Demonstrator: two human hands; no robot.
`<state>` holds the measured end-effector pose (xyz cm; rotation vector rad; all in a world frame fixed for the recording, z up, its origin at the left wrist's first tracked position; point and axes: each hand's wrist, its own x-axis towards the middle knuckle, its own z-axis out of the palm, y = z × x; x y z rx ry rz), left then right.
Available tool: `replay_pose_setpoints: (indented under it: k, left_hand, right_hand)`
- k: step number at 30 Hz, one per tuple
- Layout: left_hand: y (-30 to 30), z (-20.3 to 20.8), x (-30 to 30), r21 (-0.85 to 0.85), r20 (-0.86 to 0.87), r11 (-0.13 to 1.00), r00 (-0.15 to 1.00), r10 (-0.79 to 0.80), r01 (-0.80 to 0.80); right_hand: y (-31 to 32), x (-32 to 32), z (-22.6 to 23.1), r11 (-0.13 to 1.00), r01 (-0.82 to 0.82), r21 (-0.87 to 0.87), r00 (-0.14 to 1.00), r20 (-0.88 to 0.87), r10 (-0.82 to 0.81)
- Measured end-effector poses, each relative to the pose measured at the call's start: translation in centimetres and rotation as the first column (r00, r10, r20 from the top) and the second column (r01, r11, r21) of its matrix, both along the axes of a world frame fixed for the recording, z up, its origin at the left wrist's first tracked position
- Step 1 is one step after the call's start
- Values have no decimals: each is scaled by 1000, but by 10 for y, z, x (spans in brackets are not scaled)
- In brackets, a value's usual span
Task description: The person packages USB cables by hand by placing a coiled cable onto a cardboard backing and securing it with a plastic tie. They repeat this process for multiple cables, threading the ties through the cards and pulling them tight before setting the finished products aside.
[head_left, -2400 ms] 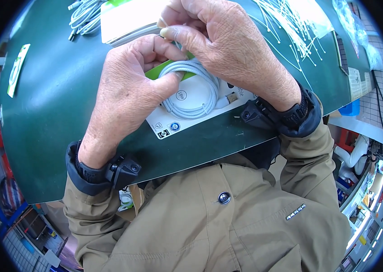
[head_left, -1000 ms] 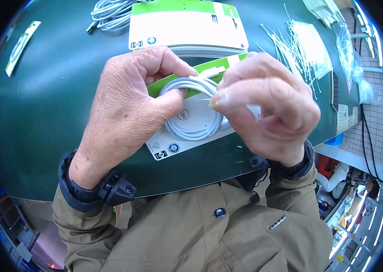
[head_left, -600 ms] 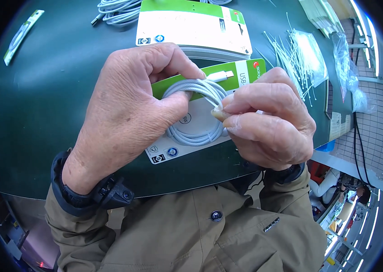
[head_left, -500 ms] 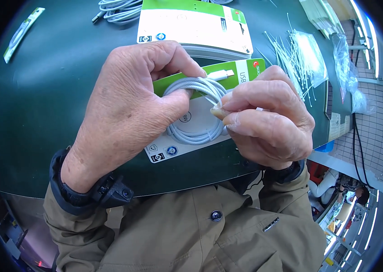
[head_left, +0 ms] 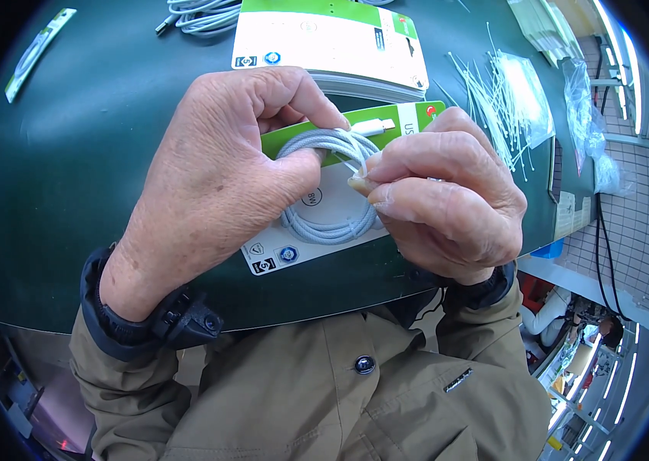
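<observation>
Right hand (head_left: 440, 200) pinching thin tie at top of white coiled cable (head_left: 324, 184), looks like fastening it onto green-white backing card (head_left: 317, 253). Left hand (head_left: 217, 184) clamping coil and card flat on green table (head_left: 71, 177). Next move probably needing tie tightened without coil slipping. Near table edge close; card stack (head_left: 324, 38) crowding behind, loose cable ties (head_left: 501, 92) lying right.

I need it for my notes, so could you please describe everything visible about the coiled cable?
The coiled cable is pale grey-white and looks braided, wound in a round loop of several turns. It lies flat on a white and green card on the dark green table. The left hand presses its top; the right hand pinches it at the right.
</observation>
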<state>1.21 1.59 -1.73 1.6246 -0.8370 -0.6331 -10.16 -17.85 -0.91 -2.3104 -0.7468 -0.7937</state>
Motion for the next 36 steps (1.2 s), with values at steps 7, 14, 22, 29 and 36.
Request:
replay_pose_setpoints:
  k: [7, 14, 22, 29, 36]
  left_hand:
    - [0, -1, 0, -5, -9, 1000, 1000, -4, 4]
    - [0, -2, 2, 15, 10, 1000, 1000, -11, 11]
    - [-1, -5, 0, 17, -29, 999, 999, -42, 43]
    - [4, -13, 1, -40, -99, 998, 994, -51, 47]
    - [-4, -2, -10, -42, -48, 998, 998, -38, 36]
  right_hand:
    - [0, 4, -3, 1000, -8, -14, 1000, 2, 8]
    - [0, 6, -5, 1000, -13, -7, 999, -34, 13]
    - [5, 6, -7, 1000, 22, -16, 996, -84, -24]
    - [1, 12, -18, 999, 14, -42, 1000, -22, -15]
    - [-8, 25, -18, 989, -124, -84, 990, 65, 129]
